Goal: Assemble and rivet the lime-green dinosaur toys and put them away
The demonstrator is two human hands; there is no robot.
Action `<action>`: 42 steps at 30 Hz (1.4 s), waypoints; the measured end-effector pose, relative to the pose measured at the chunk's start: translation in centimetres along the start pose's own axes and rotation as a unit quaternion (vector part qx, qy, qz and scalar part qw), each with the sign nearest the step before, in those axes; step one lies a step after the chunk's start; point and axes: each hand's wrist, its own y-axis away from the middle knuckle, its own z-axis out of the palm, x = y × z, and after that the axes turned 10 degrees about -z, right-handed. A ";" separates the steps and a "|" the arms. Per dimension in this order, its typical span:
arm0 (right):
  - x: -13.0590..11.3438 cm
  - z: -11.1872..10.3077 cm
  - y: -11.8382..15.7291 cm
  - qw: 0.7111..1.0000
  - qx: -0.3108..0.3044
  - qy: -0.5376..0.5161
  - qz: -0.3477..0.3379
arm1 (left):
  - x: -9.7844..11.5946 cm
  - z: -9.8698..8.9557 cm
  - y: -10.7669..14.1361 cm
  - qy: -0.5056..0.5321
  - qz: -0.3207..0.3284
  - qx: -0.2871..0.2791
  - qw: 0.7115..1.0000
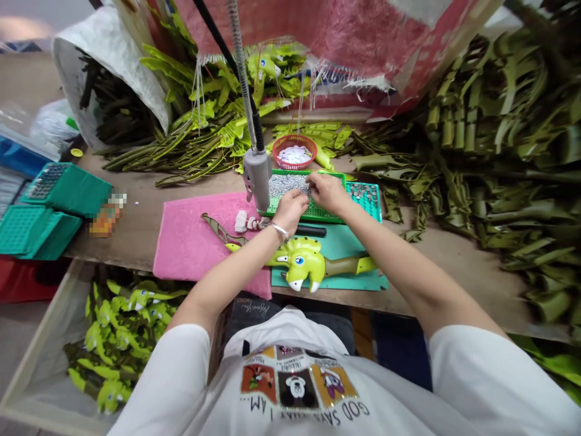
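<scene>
My left hand is over the front part of a green tray that holds many small silvery screws. Its fingers are pressed together; whatever they pinch is too small to make out. Just to the right, my right hand reaches into the screws with bent, closed fingertips, their contents hidden. Below both hands a yellow-green dinosaur-headed toy lies across a pink cloth and a teal mat. A black rod lies above the toy. The grey electric screwdriver hangs left of the tray.
A red basket of white pieces stands behind the tray. Beside it is a teal tray with small metal parts. Green plastic parts heap up at right and back. Teal boxes stand at left, above a bin of toys.
</scene>
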 end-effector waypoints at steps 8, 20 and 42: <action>-0.5 -1.9 -0.4 0.945 0.076 -0.311 0.073 | 0.9 2.3 -2.0 0.131 -0.049 -0.003 0.990; -4.6 -3.4 1.6 0.914 0.108 -0.371 0.125 | -0.4 0.8 1.4 0.175 -0.065 -0.034 0.982; -12.9 -4.1 13.2 0.942 0.135 -0.262 0.161 | -4.8 -8.9 12.5 0.059 -0.059 -0.038 0.996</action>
